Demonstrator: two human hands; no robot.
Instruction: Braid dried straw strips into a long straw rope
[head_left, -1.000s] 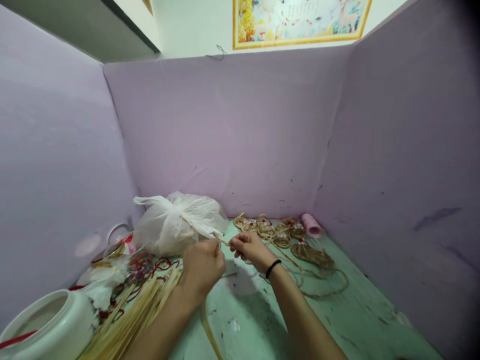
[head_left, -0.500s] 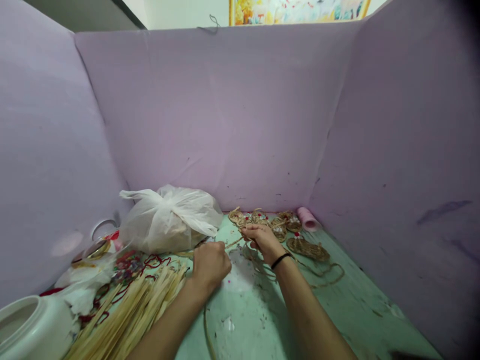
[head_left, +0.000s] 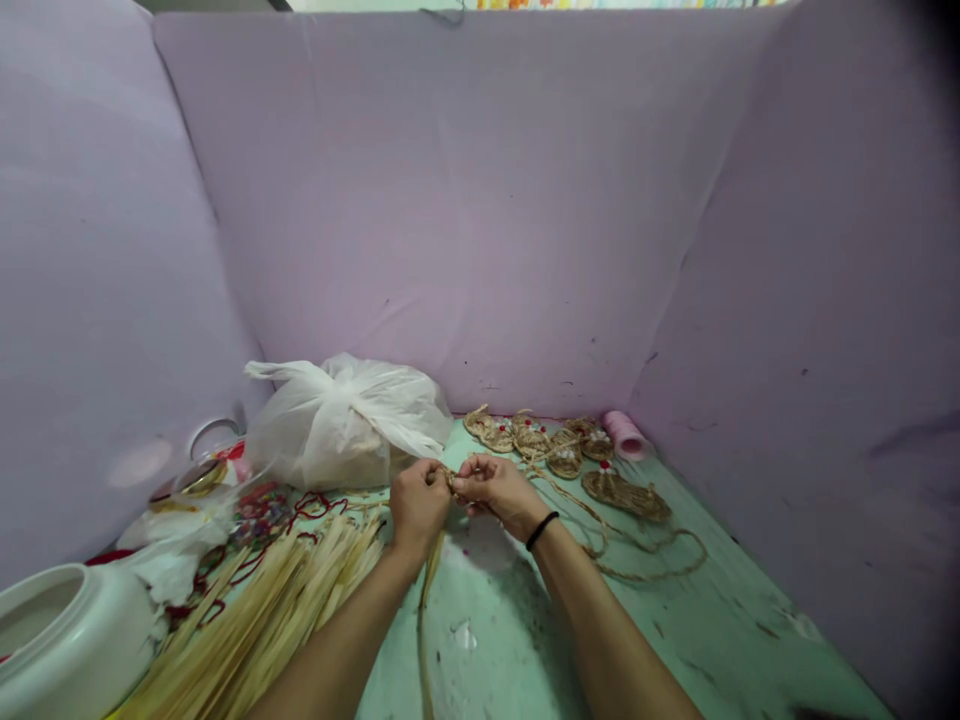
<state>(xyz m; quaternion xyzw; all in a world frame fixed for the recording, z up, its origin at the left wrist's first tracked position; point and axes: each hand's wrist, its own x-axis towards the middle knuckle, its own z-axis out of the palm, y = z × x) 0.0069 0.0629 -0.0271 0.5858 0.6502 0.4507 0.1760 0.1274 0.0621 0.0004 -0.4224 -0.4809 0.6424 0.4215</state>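
My left hand (head_left: 415, 505) and my right hand (head_left: 491, 490) meet above the green table (head_left: 690, 620), both pinched on a twisted straw rope (head_left: 637, 560). The braid's end sits between the fingertips. Loose straw strands (head_left: 426, 620) hang from my left hand toward me. The finished rope trails right and loops on the table. A black band circles my right wrist.
A tied white plastic bag (head_left: 349, 425) lies behind the hands. A bundle of straw strips (head_left: 277, 610), red cord and a white jar (head_left: 67, 635) are at the left. Several small woven straw pieces (head_left: 559, 445) and a pink spool (head_left: 626, 437) sit by the purple back wall (head_left: 465, 200).
My hands had drawn apart along the rope half a second ago; now they are back together, pinching the braid. The view has tilted down a little.
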